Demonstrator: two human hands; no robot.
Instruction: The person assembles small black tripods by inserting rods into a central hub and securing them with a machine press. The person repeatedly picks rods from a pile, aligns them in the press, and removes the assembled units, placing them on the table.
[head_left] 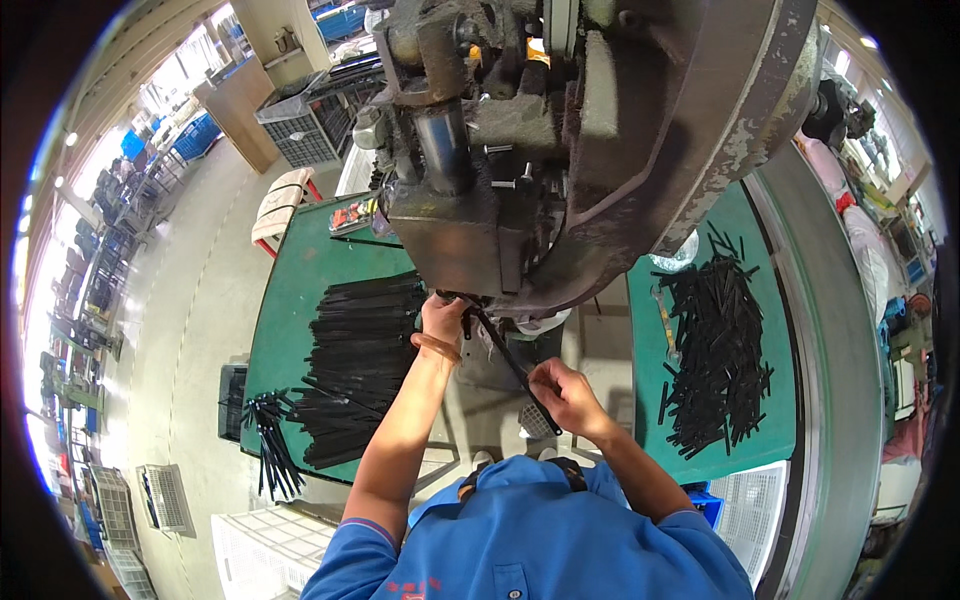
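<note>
A long, thin black strip [512, 362] slants from under the head of a dark, worn metal press [440, 235] down toward my body. My left hand [443, 318], with a brown bangle on the wrist, is closed at the strip's upper end, right beneath the press head; its fingertips are partly hidden there. Lower down, my right hand [568, 396] pinches the strip near its lower end. To the left lies a wide pile of long black strips [362, 365]. On the right is a heap of shorter black pieces [715, 350].
Green tabletops [290, 290] flank the press on both sides. A wrench [665, 322] lies beside the right heap. More black strips [272, 440] hang over the left table's front edge. White crates [265, 550] stand low on both sides. A stool [283, 205] is beyond the left table.
</note>
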